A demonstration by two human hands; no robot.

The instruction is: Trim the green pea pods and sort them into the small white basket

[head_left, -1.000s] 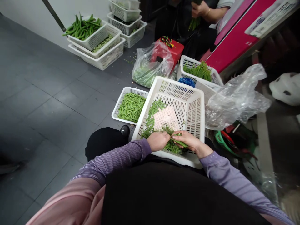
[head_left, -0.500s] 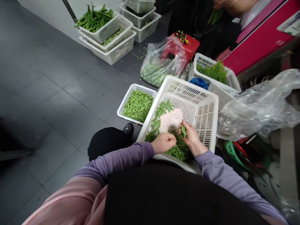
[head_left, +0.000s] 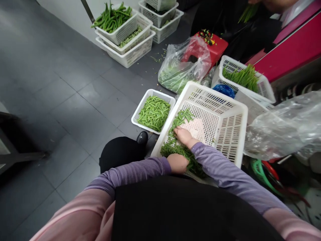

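My right hand (head_left: 185,136) reaches across the large white basket (head_left: 238,110), its fingertips drawn together on the pea pods at the left side. A small heap of flat green pea pods (head_left: 185,115) lies there. Low in the same basket, my left hand (head_left: 178,163) rests at a mound of thin, curly green stems (head_left: 170,149); its fingers point down and are hidden. A pale pink sheet (head_left: 198,126) covers part of the basket floor. Left of this basket stands a smaller white basket (head_left: 135,114) full of pea pods (head_left: 153,113).
Beyond stand a clear bag of greens (head_left: 173,75), a red stool (head_left: 218,47) and a basket of long green stalks (head_left: 243,77). Stacked baskets (head_left: 125,59) hold green peppers (head_left: 111,18). Plastic sheeting (head_left: 283,124) lies right. A co-worker's hand (head_left: 281,4) shows at the top.
My right hand has moved left and forward to the pod heap; earlier it held a pea pod up by the basket's middle. My left hand has sunk lower. The view has shifted left.
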